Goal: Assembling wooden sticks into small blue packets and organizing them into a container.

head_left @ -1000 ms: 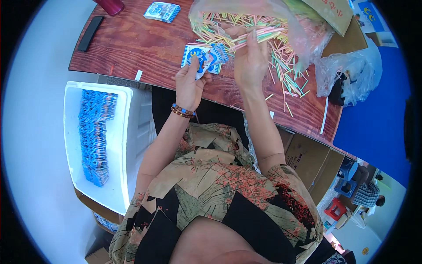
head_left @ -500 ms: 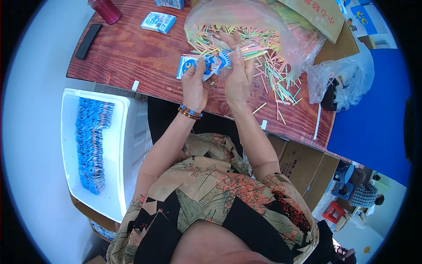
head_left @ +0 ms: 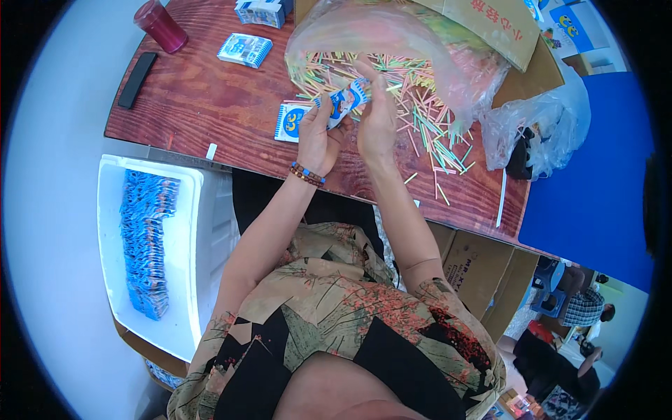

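Observation:
My left hand, with a beaded bracelet at the wrist, is closed on a small blue-and-white packet just above the table. A second packet shows flat at the left side of that hand; whether the fingers also hold it is unclear. My right hand is at the held packet's right end, its fingers curled in by the packet's edge. What lies inside those fingers is hidden. Right beyond both hands, many thin pink, yellow and green sticks spill from a large clear plastic bag.
Blue-and-white packs, a black bar and a red jar stand at the table's far left. A white bin beside me holds rows of blue packets. A cardboard box is far right; people are lower right.
The bundle of sticks that stuck out of my right hand no longer shows. The held packet is tilted more steeply, and my right hand has come up against its end.

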